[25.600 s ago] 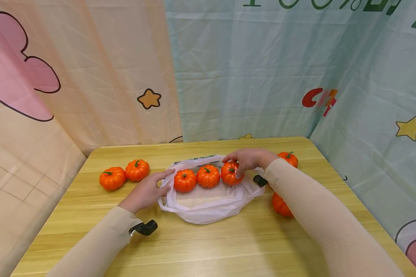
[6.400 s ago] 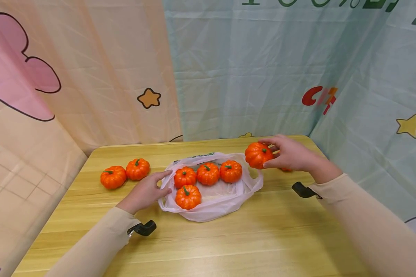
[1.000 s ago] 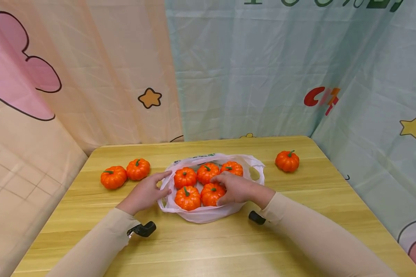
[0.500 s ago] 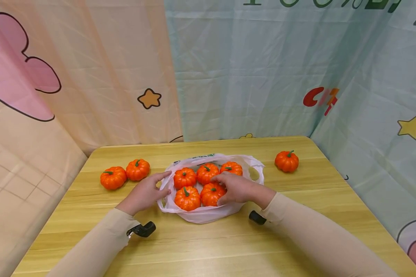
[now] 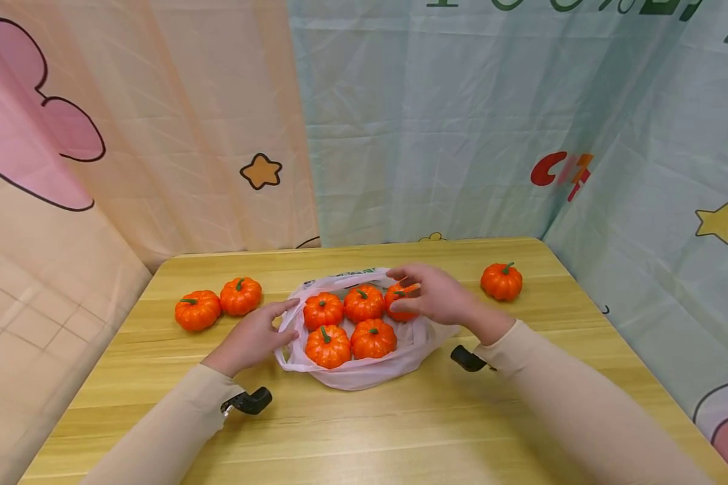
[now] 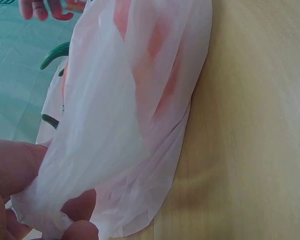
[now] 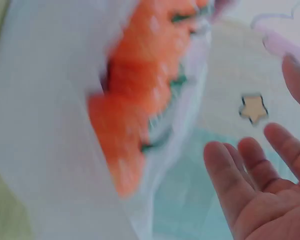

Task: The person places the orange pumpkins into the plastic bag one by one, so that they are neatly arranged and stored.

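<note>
A white plastic bag lies with its mouth open at mid-table, holding several small orange pumpkins with green stems. Three make up the back row; in front of them sit a left pumpkin and a right pumpkin. My left hand pinches the bag's left edge; in the left wrist view, the thumb and fingers have the thin plastic between them. Over the bag's right side is my right hand, fingers spread and holding nothing, partly hiding the back-right pumpkin. The right wrist view shows its bare palm.
Two pumpkins stand on the wooden table at the left, one pumpkin nearer than the other. A single pumpkin is at the back right. Printed cloth walls rise behind and beside the table.
Since the oldest frame, two pumpkins have gone into the bag's front row. In the last half second my right hand let go of the front-right one and moved up and right. Left hand unmoved.
</note>
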A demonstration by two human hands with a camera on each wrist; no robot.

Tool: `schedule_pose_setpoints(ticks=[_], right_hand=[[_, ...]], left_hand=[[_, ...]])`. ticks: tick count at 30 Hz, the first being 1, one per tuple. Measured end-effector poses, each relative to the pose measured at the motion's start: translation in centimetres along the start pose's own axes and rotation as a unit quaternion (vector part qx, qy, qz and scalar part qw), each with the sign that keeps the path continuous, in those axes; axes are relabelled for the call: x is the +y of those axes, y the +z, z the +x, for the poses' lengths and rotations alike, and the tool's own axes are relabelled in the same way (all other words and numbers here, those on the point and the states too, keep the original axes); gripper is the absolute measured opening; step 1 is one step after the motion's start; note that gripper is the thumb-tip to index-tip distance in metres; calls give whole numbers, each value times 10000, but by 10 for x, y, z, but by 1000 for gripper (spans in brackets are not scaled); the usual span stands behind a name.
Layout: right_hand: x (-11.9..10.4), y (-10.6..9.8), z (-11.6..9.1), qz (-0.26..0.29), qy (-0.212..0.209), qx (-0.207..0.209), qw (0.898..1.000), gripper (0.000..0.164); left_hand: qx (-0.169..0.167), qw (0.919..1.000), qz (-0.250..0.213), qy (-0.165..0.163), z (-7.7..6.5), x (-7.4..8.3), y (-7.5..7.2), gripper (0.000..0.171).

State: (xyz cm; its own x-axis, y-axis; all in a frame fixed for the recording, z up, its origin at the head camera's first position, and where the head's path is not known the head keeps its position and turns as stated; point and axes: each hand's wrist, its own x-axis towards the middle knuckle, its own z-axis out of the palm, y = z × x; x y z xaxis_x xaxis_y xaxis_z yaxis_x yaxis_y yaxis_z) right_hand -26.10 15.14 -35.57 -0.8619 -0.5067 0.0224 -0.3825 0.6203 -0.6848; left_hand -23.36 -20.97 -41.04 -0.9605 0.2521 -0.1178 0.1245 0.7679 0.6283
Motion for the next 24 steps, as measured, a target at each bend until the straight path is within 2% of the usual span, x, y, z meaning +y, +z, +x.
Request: schedule_pose_setpoints(ticks=[4, 8, 12, 19, 24], right_hand=[[10, -28, -3, 241, 215, 471, 9984, 61], [28, -53, -8, 185, 568, 752, 9954, 62], [51, -74, -11, 9, 1027, 829, 9913, 64], [96, -103, -23, -665, 1732, 856, 9789, 74], [122, -111, -31, -870, 1836, 874, 9752, 75]], left_hand=[[-9, 10000, 7, 8, 0, 0, 0, 70], [-8, 10000, 15, 12, 0, 0, 0, 70], [-7, 10000, 14, 17, 0, 1, 0, 70], [18, 10000, 21, 37, 1, -1, 1, 70], [-2, 10000, 39, 10, 1, -1, 1, 70]])
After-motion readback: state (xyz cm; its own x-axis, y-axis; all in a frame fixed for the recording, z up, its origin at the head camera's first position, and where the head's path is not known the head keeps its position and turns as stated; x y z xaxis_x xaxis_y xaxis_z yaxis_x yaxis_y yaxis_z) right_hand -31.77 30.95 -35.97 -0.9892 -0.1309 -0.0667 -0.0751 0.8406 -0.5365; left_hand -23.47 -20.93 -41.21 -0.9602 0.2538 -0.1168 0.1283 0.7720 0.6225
